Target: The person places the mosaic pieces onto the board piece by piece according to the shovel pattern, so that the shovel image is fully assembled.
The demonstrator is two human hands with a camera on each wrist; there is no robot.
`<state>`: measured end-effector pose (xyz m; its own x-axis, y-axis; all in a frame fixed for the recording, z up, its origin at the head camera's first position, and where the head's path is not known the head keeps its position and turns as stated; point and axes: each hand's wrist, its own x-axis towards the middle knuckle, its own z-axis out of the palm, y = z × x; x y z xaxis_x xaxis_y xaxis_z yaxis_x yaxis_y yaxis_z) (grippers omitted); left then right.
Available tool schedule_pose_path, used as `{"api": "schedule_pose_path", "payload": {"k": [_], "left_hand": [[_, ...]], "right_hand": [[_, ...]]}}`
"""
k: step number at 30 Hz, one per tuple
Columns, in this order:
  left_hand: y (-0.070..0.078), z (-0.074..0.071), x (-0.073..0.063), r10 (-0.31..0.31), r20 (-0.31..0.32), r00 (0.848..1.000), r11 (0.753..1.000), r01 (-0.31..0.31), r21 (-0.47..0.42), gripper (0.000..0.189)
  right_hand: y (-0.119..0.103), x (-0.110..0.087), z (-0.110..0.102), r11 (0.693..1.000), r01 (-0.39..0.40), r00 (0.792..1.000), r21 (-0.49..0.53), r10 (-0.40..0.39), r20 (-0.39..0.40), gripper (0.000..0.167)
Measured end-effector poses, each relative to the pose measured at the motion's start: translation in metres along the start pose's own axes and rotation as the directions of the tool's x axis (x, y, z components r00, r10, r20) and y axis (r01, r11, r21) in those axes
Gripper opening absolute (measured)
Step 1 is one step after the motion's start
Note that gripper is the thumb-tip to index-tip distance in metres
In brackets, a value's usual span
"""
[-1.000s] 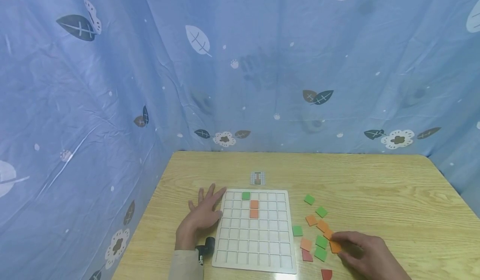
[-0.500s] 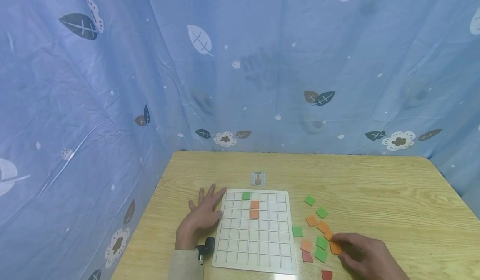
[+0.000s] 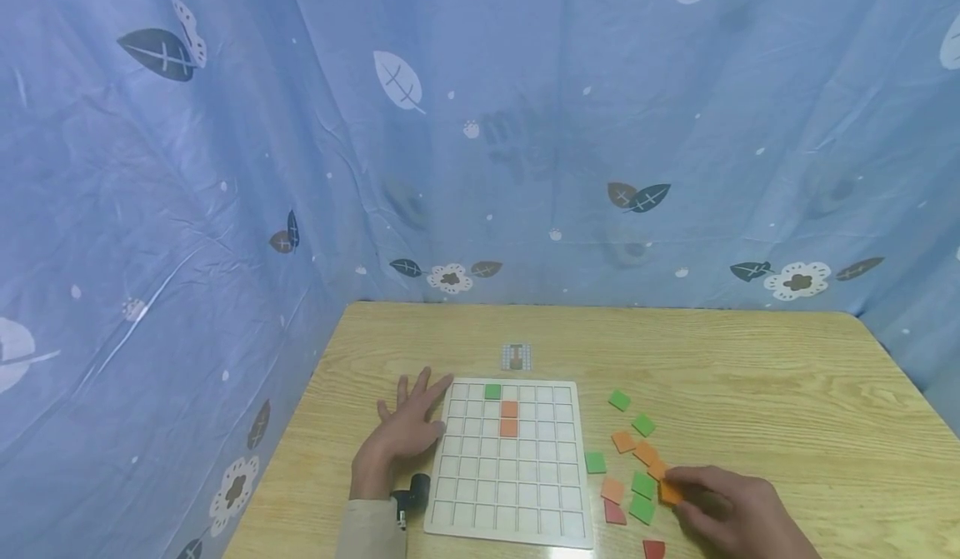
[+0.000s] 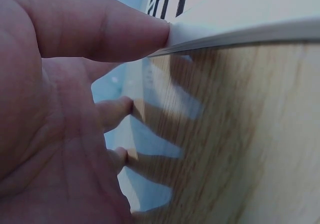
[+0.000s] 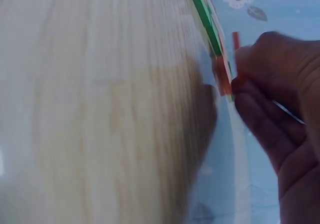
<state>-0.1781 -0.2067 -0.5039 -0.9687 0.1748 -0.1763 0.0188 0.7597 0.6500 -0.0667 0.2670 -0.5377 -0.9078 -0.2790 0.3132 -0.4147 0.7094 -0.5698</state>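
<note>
My left hand (image 3: pixel 405 431) lies spread on the table, its thumb and index finger touching the left edge of a white gridded board (image 3: pixel 507 521). In the left wrist view the thumb (image 4: pixel 110 29) meets the board's rim (image 4: pixel 240 31). One green tile (image 3: pixel 492 391) and two orange tiles (image 3: pixel 509 418) sit in upper cells of the board. To the right, my right hand (image 3: pixel 738 505) pinches an orange square tile (image 3: pixel 670 492) between thumb and fingertips. In the right wrist view this orange tile (image 5: pixel 236 41) stands apart from the wood, partly hidden by fingers.
Several loose green tiles (image 3: pixel 642 485) and orange tiles (image 3: pixel 623 441) lie right of the board, with red quarter-round pieces (image 3: pixel 614 512) nearer the front. A small pattern card (image 3: pixel 516 356) lies behind the board. Blue curtains (image 3: pixel 555 126) surround the wooden table (image 3: pixel 787 392).
The orange tile pinched in my right hand has tilted and shifted slightly at the fingertips. My left hand and the board stay in place.
</note>
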Motion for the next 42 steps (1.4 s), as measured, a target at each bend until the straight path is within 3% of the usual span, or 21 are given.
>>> {"api": "schedule_pose_path", "payload": {"k": [5,14,18,26,38,42], "left_hand": [[0.000,0.000,0.000,-0.002,-0.001,1.000,1.000,0.002,-0.003,0.081],[-0.001,0.001,0.001,-0.002,0.000,1.000,1.000,0.002,0.008,0.081],[-0.001,0.001,0.002,0.000,-0.002,1.000,1.000,0.000,0.015,0.081],[-0.002,0.002,0.002,0.002,0.000,1.000,1.000,-0.002,0.020,0.081],[-0.004,0.003,0.003,0.007,-0.017,1.000,1.000,-0.007,0.000,0.080],[-0.004,0.003,0.003,0.003,-0.011,1.000,1.000,-0.003,0.001,0.080]], "right_hand": [[-0.007,0.005,-0.004,0.998,-0.055,0.997,0.031,0.056,-0.051,0.044],[-0.026,0.024,-0.008,0.998,0.068,0.986,0.005,-0.066,-0.154,0.048],[-0.038,0.035,-0.007,0.996,0.087,0.982,0.027,-0.081,-0.170,0.047],[-0.060,0.060,-0.003,0.993,0.112,0.984,0.034,-0.106,-0.142,0.042],[-0.079,0.095,0.017,0.983,0.130,0.991,0.133,-0.123,-0.056,0.038],[-0.085,0.104,0.027,0.971,0.170,0.985,0.165,-0.164,-0.052,0.034]]}}
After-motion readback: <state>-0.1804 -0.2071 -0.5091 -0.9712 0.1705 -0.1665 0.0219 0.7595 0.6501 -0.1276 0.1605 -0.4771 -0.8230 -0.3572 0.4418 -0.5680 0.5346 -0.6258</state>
